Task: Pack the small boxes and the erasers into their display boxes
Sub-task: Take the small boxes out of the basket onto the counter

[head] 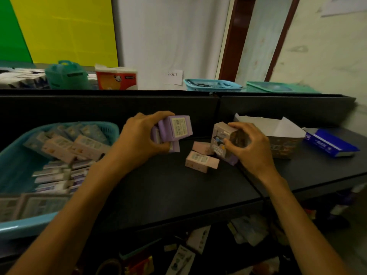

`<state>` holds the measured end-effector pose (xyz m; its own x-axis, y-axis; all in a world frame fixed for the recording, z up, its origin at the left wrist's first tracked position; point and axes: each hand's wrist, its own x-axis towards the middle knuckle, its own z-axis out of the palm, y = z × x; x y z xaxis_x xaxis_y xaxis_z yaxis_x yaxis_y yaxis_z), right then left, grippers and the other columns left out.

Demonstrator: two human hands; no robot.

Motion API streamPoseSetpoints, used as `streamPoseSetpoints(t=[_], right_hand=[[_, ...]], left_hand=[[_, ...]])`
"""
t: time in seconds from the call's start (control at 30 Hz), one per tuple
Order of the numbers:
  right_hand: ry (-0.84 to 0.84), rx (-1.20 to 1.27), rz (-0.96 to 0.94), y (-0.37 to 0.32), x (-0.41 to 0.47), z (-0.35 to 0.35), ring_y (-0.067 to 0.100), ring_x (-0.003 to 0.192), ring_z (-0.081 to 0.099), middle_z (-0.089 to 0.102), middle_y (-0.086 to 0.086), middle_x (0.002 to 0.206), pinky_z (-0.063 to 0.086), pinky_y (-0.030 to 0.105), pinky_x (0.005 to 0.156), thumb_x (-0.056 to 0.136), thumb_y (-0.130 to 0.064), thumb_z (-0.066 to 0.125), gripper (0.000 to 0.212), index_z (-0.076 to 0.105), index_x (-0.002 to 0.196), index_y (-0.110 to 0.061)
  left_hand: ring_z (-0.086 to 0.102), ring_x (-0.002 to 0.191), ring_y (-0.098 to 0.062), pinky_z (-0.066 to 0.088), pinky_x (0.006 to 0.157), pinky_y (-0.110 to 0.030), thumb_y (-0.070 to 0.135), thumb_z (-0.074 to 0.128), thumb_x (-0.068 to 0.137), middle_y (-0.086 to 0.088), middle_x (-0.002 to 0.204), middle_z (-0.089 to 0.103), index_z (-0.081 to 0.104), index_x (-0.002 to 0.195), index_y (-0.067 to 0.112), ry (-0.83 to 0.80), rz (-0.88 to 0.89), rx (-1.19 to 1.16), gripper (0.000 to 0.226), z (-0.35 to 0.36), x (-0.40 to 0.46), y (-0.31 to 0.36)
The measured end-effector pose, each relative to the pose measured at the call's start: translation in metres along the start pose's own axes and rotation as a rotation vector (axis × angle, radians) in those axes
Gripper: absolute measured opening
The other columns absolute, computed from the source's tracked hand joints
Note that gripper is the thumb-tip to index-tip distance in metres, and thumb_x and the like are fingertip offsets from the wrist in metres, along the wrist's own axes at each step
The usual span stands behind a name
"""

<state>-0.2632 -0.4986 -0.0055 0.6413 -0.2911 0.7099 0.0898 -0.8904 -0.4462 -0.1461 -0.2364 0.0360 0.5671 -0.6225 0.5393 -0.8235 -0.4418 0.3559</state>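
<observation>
My left hand grips a stack of purple boxes; my right hand clamps a grey box. Two pink boxes lie between them, the display box just beyond my right

Black table, low black wall along its far edge. At 9 o'clock: blue basket full of small boxes. Centre: two pink boxes on the surface, touching, one further back. At 2 o'clock: open display box, flaps up, against the wall. At 3 o'clock: blue pack just beside it. Black cable runs across the top toward the near edge.
</observation>
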Motion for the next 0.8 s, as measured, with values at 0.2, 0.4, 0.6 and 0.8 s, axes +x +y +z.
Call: streamPoseSetpoints(t=[0.2, 0.4, 0.6, 0.8], right_hand=[[-0.077, 0.028, -0.042, 0.057, 0.009, -0.001, 0.003, 0.104, 0.050, 0.056, 0.001, 0.117, 0.040, 0.006, 0.082, 0.080, -0.024, 0.073, 0.042, 0.059, 0.118, -0.015], [-0.181, -0.027, -0.150, 0.086, 0.026, 0.031, 0.018, 0.120, 0.046, 0.049, 0.004, 0.131, 0.044, 0.025, 0.096, 0.081, -0.025, 0.071, 0.052, 0.053, 0.128, -0.016], [-0.268, -0.153, -0.190, 0.112, 0.033, 0.059, 0.023, 0.130, 0.039, 0.043, 0.006, 0.139, 0.042, 0.038, 0.103, 0.083, -0.028, 0.070, 0.058, 0.048, 0.135, -0.016], [-0.328, -0.209, -0.143, 0.124, 0.040, 0.064, 0.021, 0.132, 0.036, 0.041, 0.005, 0.141, 0.038, 0.039, 0.107, 0.080, -0.025, 0.073, 0.066, 0.043, 0.139, -0.020]], left_hand=[[0.044, 0.103, -0.012, 0.036, 0.087, -0.025, 0.024, 0.076, 0.074, -0.004, 0.121, 0.053, 0.038, 0.139, 0.027, 0.015, -0.070, 0.056, 0.075, 0.073, 0.022, 0.015], [0.040, 0.114, -0.019, 0.031, 0.088, -0.025, 0.032, 0.071, 0.079, -0.002, 0.127, 0.053, 0.032, 0.143, 0.025, 0.030, -0.126, 0.224, 0.075, 0.116, 0.035, 0.015], [0.030, 0.125, -0.019, 0.035, 0.101, -0.034, 0.031, 0.068, 0.082, 0.001, 0.139, 0.042, 0.026, 0.146, 0.029, -0.088, -0.170, 0.232, 0.076, 0.149, 0.050, 0.003], [0.017, 0.134, -0.015, 0.027, 0.109, -0.034, 0.031, 0.064, 0.085, 0.004, 0.148, 0.024, 0.024, 0.146, 0.031, -0.227, -0.191, 0.069, 0.073, 0.178, 0.068, -0.007]])
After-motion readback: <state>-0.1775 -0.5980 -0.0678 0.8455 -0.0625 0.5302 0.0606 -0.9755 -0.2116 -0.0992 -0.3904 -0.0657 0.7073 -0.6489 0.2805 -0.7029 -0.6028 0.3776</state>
